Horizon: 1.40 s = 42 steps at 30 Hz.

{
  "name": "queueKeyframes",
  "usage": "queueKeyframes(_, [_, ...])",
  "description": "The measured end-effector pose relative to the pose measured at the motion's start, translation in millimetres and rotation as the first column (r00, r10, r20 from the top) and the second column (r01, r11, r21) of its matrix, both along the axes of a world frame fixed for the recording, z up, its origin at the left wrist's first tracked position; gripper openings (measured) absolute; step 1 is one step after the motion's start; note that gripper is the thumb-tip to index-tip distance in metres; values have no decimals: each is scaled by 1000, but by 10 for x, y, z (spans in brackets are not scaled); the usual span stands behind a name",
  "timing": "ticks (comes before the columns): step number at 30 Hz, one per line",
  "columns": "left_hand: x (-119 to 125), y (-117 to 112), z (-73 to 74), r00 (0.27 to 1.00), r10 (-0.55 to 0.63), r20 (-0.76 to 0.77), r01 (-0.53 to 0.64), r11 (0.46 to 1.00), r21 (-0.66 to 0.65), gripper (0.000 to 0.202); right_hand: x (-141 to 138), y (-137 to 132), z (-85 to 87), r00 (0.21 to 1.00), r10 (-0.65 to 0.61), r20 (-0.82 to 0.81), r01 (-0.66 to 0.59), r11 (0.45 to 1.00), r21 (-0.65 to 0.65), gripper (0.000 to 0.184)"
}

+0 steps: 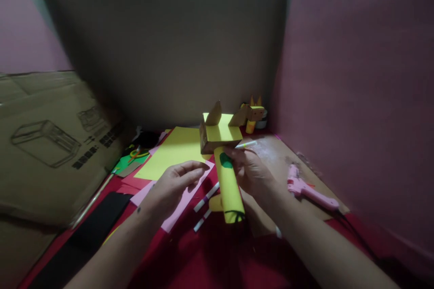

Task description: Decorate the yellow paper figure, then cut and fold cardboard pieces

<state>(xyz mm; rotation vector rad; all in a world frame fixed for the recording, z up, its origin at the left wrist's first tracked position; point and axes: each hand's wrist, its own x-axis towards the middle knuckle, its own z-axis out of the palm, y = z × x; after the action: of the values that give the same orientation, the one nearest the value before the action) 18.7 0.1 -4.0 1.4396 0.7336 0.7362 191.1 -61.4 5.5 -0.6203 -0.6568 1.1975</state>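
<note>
Paper tube (231, 189), yellow, slants over the middle of the red surface (183, 264); its far end is just in front of a cardboard box, its near end marked with black lines, a green oval patch (226, 160) near the top. The right hand (251, 169) grasps it by the upper right side, fingers and thumb closed on the paper; the left hand (176, 181) is released – fingers loosely curved, thumb a little apart – near the tube on its left, above a pink sheet (183, 205).

White marker pens (206, 197) lie left of the tube, beside a tan-yellow piece (215, 203); whether this is joined to the tube I cannot tell. The cardboard box (222, 130) has a yellow top with two upright brown flaps (214, 115); right of it stands a small figure (257, 112) with two pointed tips.

Farther out, a yellow sheet (172, 149) lies left of the box; a pink glue gun (299, 187) rests on cardboard to the right; a black strip (84, 235) lies at lower left, beside a big carton (44, 189) – printed with box drawings, arrows and dark characters too blurred to read.
</note>
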Motion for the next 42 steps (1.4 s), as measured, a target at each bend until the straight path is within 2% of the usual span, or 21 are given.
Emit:
queueKeyframes(4, [-23, -28, 26, 999, 38, 27, -34, 993, -115, 24, 33, -27, 53, 996, 87, -6, -87, 996, -17, 24])
queueKeyframes(8, [-36, -80, 23, 997, -28, 67, 43, 974, -224, 31, 52, -47, 71, 983, 184, -4, -184, 983, -31, 22])
queueKeyframes(12, [-24, -146, 5, 983, -98, 155, 136, 957, -257, 33, 69, -43, 50, 961, 276, -9, -277, 960, -46, 19])
queueKeyframes(17, [40, -244, -8, 959, -89, 267, 185, 914, -362, 41, 79, -20, 9, 939, 345, -14, -345, 937, -48, 19])
queueKeyframes(19, [82, -289, -12, 954, -79, 289, 187, 910, -371, 41, 72, -14, 3, 935, 353, -12, -353, 935, -39, 20])
queueKeyframes(23, [155, -362, -27, 954, 1, 299, 121, 915, -386, 28, 54, 2, 5, 923, 384, 7, -383, 923, -42, 21])
queueKeyframes(28, [190, -391, -85, 918, -28, 395, 189, 908, -375, 27, 59, 43, -22, 911, 411, 27, -408, 910, -72, 21])
queueKeyframes(32, [200, -399, -148, 896, -26, 443, 230, 881, -414, 30, 46, 33, -63, 886, 463, 33, -457, 883, -107, 24])
queueKeyframes(36, [226, -418, -179, 867, -18, 498, 256, 874, -413, 26, 7, -27, -65, 871, 490, 29, -487, 871, -72, 27])
queueKeyframes(42, [271, -422, -172, 850, -27, 526, 263, 888, -378, 29, -17, -43, 16, 844, 524, 113, -526, 851, -13, 38])
